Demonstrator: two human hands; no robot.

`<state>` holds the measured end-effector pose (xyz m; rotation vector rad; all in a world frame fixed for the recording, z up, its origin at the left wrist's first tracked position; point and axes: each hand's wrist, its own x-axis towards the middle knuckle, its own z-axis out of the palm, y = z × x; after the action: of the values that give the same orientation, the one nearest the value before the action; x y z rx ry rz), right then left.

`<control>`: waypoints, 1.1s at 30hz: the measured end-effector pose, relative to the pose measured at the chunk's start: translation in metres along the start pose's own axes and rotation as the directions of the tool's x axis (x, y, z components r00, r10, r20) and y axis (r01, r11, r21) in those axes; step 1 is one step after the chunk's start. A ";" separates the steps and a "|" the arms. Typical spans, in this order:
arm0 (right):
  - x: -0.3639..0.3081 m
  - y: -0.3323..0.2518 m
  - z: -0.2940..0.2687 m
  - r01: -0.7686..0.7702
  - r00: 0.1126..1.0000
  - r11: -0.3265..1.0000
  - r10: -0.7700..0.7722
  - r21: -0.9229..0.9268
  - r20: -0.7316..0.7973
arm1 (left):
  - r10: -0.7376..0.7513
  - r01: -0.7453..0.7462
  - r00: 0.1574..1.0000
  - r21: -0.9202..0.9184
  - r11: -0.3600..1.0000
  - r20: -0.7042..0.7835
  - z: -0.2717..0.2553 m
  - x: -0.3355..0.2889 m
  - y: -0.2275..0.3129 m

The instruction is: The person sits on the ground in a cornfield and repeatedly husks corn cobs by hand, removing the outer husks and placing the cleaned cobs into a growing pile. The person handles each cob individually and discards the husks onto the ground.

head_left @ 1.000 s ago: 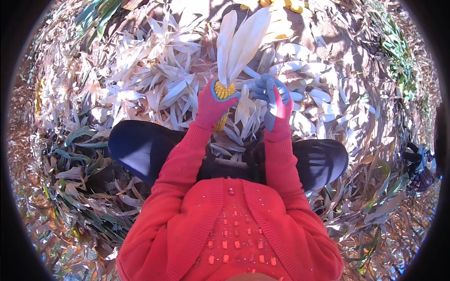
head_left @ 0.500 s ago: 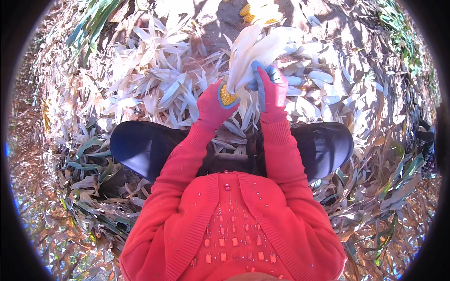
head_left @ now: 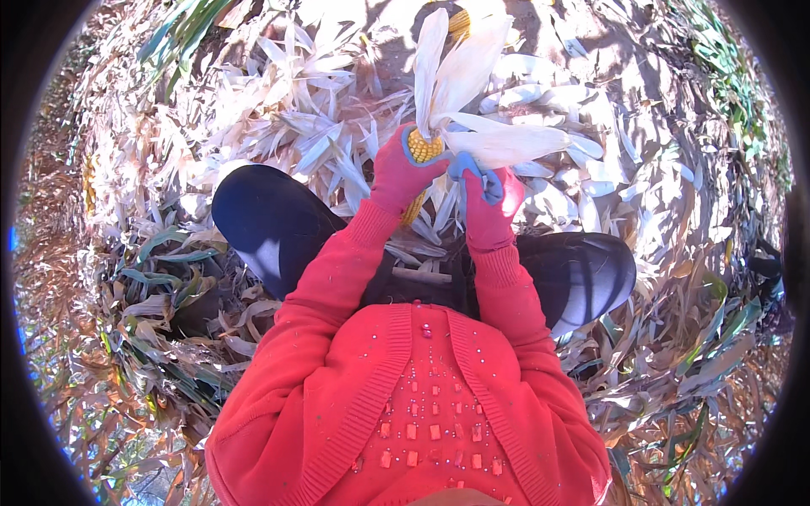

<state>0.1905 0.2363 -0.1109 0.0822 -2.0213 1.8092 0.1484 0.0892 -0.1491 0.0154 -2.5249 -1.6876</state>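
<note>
My left hand (head_left: 398,175), in a red glove with a grey palm, is wrapped round an ear of corn (head_left: 424,147). Yellow kernels show above the fist and again below it. From the ear's far end pale dry husk leaves (head_left: 460,80) fan out, some pointing away from me and one bent over to the right. My right hand (head_left: 489,196), gloved alike, is closed just right of the ear, its curled fingers against the base of the bent husk leaf. How much husk lies inside those fingers is partly hidden.
Loose pale husks (head_left: 312,139) cover the ground ahead. Another yellow ear (head_left: 459,25) lies at the far side, beyond the husk. My dark-clad knees (head_left: 270,223) spread to both sides. Green leaves (head_left: 181,38) lie at the far left, dry stalks and leaves around.
The husk leaves have spread apart, one now folded to the right. My right hand has come down and curled up; my left hand has risen slightly with the ear.
</note>
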 end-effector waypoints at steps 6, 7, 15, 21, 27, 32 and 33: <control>0.012 -0.001 0.007 0.028 0.993 0.981 -0.006 0.193 -0.114 | 0.140 -0.121 0.985 0.175 0.977 -0.101 -0.004 -0.007 -0.008; 0.015 -0.003 0.006 -0.087 0.988 0.946 0.122 0.311 -0.094 | 0.135 -0.124 0.988 0.138 0.983 -0.071 -0.006 -0.008 0.000; 0.048 -0.002 -0.003 -0.002 0.976 0.880 0.106 0.476 -0.192 | 0.236 -0.231 0.971 0.341 0.911 0.028 -0.016 -0.021 0.001; 0.029 0.004 0.044 -0.260 0.965 0.713 0.181 0.651 0.188 | 0.247 -0.246 0.969 0.224 0.943 0.021 -0.015 -0.017 0.008; 0.022 0.007 0.057 -0.421 0.890 0.588 0.415 0.691 0.189 | 0.030 -0.029 0.996 -0.024 0.999 0.078 -0.016 -0.026 0.006; 0.029 0.009 0.051 -0.422 0.878 0.168 0.320 0.891 0.356 | -0.041 0.094 0.988 -0.382 0.919 0.146 -0.015 -0.032 -0.004; 0.034 -0.003 0.053 -0.451 0.846 0.009 0.324 0.893 0.424 | -0.146 0.252 0.965 -0.619 0.744 0.218 -0.011 -0.035 -0.002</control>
<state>0.1465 0.1928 -0.0997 -0.0280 -0.3706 3.2860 0.1844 0.0809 -0.1501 0.1066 -1.9340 -2.6579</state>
